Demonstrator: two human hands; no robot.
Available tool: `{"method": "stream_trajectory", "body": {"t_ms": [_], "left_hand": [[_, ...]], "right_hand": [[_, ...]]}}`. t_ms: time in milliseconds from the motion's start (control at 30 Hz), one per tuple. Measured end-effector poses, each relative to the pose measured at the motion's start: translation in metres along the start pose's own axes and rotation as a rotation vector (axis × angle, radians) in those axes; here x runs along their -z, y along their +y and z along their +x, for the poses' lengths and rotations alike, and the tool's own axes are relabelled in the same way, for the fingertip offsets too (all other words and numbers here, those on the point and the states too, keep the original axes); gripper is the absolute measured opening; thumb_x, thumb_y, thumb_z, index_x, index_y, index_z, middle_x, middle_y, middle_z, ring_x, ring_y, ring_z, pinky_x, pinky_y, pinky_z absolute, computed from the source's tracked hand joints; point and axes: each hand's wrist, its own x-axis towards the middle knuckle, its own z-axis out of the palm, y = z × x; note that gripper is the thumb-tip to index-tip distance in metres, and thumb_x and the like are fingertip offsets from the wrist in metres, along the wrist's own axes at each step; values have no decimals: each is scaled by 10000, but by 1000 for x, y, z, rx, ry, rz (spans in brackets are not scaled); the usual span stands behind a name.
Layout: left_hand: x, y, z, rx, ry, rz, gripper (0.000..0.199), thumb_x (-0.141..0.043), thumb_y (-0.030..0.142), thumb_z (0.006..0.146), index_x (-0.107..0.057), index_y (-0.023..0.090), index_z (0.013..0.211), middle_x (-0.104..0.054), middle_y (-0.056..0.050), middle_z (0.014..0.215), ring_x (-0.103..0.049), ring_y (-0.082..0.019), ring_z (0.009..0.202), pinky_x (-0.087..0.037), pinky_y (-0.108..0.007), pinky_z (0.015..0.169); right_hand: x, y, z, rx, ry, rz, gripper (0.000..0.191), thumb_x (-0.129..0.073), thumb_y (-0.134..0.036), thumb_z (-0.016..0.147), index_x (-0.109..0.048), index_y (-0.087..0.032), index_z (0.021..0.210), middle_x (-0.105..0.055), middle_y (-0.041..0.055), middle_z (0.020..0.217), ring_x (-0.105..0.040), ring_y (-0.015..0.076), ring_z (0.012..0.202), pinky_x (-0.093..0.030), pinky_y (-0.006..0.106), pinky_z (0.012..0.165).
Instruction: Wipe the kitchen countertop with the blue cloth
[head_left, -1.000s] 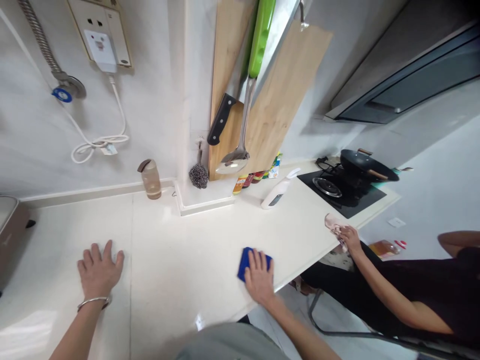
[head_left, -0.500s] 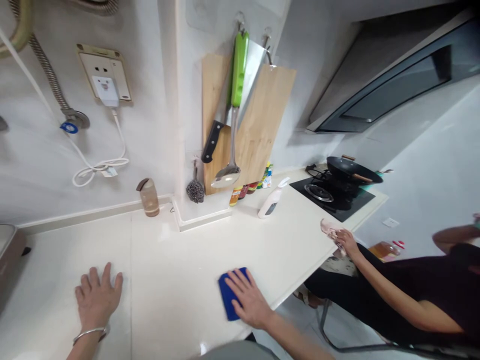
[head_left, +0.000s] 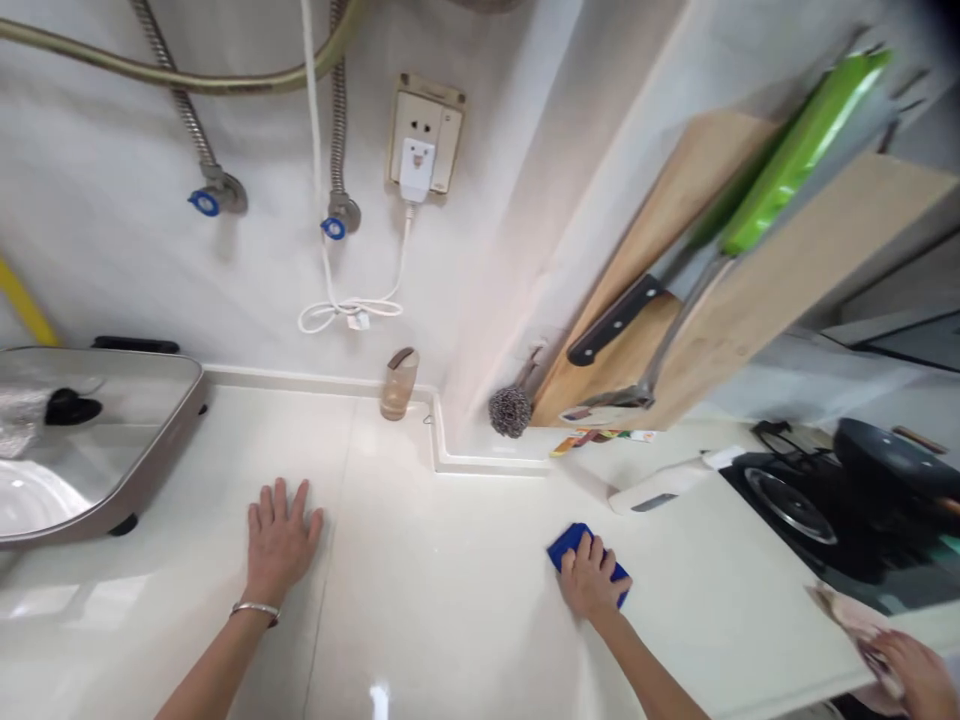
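My left hand (head_left: 281, 540), with a silver bracelet at its wrist, lies flat on the white counter (head_left: 420, 590), fingers spread and holding nothing. On the right, my right hand (head_left: 590, 580) presses a folded blue cloth (head_left: 571, 540) against the counter, its fingers bent over the cloth. A pale spray bottle (head_left: 660, 487) stands beyond the cloth to the right. Near the wall, between my two hands, is a small brownish clear bottle (head_left: 399, 385).
An electric pan with a glass lid (head_left: 97, 440) stands at left. Cutting boards (head_left: 810, 270), a knife (head_left: 615, 320), a slotted spoon and a steel scrubber (head_left: 510, 411) hang at the pillar. At right are a stove (head_left: 795, 505), a wok (head_left: 892, 455) and another person's hand (head_left: 911, 665) on a pinkish cloth (head_left: 855, 620).
The view has swung left, showing more of the pan. My right hand has pushed the blue cloth away from the counter's front edge, toward the pillar. My left hand stays flat in place.
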Motion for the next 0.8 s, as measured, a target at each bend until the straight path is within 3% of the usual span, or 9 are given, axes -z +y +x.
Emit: {"method": "stream_trajectory", "body": {"t_ms": [100,200,333,433,533,600,700,800], "left_hand": [[0,1,-2,14,-4,-28,621,-352,414,941,-460,106,1469,-302,-220,1594,-153,-410,1506,-179,-603,1187],[0,1,-3,34,-29,-49,618,-374,413,939,-444,129,1483,-279,-188,1614,-131,-395,1515,-167,-600,1196],[0,1,-3,43,-42,-34,609,-384,415,944,-441,143,1486,-262,-183,1623,-125,-391,1519,-172,-600,1196],[2,1,-5,35,-26,-44,602,-396,405,943,-453,133,1477,-273,-191,1616,-140,-396,1515,-178,-602,1194],[3,0,-6,29,-5,-59,598,-413,394,939,-464,120,1468,-300,-198,1604,-169,-399,1508,-179,-602,1194],[3,-1,-6,21,3,-43,597,-422,398,939,-467,122,1466,-318,-202,1595,-197,-400,1500,-191,-600,1192],[3,-2,-6,16,5,10,596,-424,410,945,-465,132,1470,-340,-208,1583,-237,-398,1489,-219,-593,1184],[3,-1,-6,21,-2,47,596,-418,416,951,-455,139,1477,-331,-214,1584,-242,-393,1489,-224,-579,1187]], "right_hand": [[-1,-61,21,36,12,28,665,-109,-374,945,-355,-70,1484,-337,294,1505,-261,467,1394,-177,862,953],[-10,-126,20,158,6,25,664,-137,-372,944,-329,-56,1496,-295,294,1532,-229,468,1413,-133,852,985],[-15,-202,-15,324,-19,30,687,-172,-367,940,-239,2,1515,-227,314,1556,-160,492,1439,-46,871,989],[-8,-238,-53,507,-42,53,681,-186,-356,953,-178,7,1530,-176,314,1575,-106,494,1460,0,881,986],[4,-251,-96,764,-53,90,685,-264,-404,970,-181,-42,1545,-125,233,1615,-25,461,1484,14,826,1074],[13,-246,-124,917,-80,120,705,-320,-436,971,-163,-74,1555,-78,189,1631,13,436,1492,8,778,1129],[27,-219,-158,1106,-140,151,716,-356,-392,970,-75,-121,1570,-4,146,1640,43,402,1500,-27,748,1165],[39,-177,-172,1291,-154,160,723,-376,-303,955,-25,-173,1573,18,105,1643,32,360,1510,-72,714,1195]]}}
